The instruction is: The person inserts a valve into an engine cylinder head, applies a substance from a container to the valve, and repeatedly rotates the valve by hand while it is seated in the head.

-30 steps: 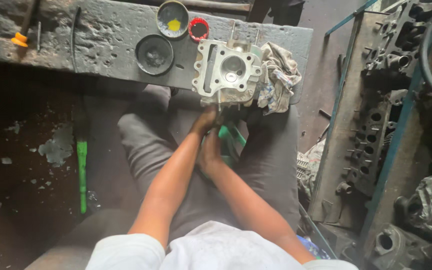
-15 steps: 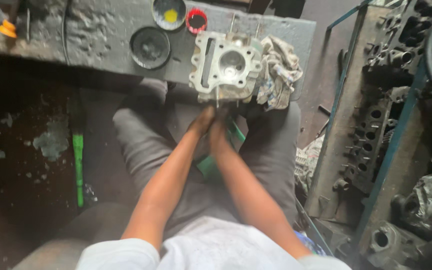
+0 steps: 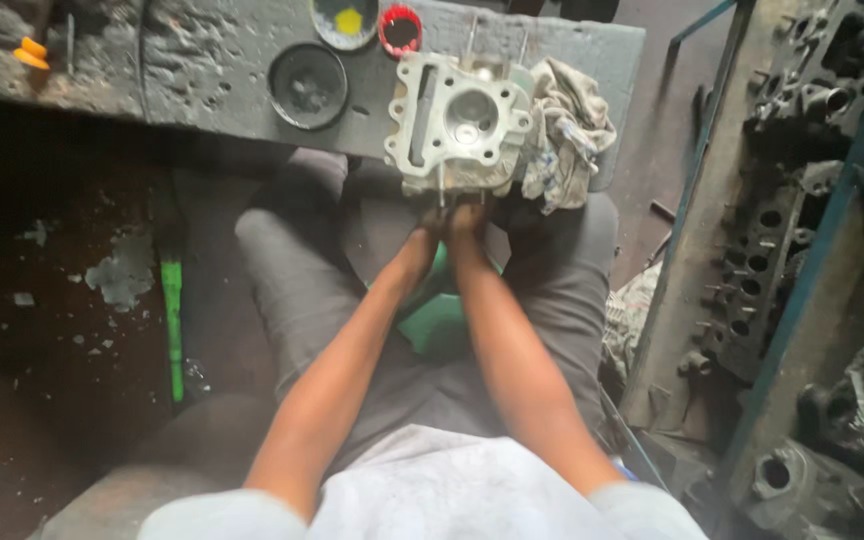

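Observation:
A grey metal cylinder head [image 3: 462, 120] with a round bore lies on the near edge of a worn grey bench [image 3: 202, 60]. Both my forearms stretch forward over my lap. My left hand [image 3: 430, 228] and my right hand [image 3: 472, 215] are pressed side by side right at the head's near edge, dark with grease. Their fingertips are tucked beneath the head, so their grip is hidden. Beneath my wrists, a green seat [image 3: 437, 320] shows between my knees.
A dirty rag [image 3: 572, 135] lies right of the head. Behind it are a black round lid [image 3: 307, 85], a red ring [image 3: 400, 28] and a small dish with a yellow piece [image 3: 345, 20]. A green-handled tool [image 3: 174, 320] lies on the floor left. Several engine parts [image 3: 772, 230] fill the right.
My hands have moved up from my lap to the near edge of the cylinder head. The view has shifted slightly.

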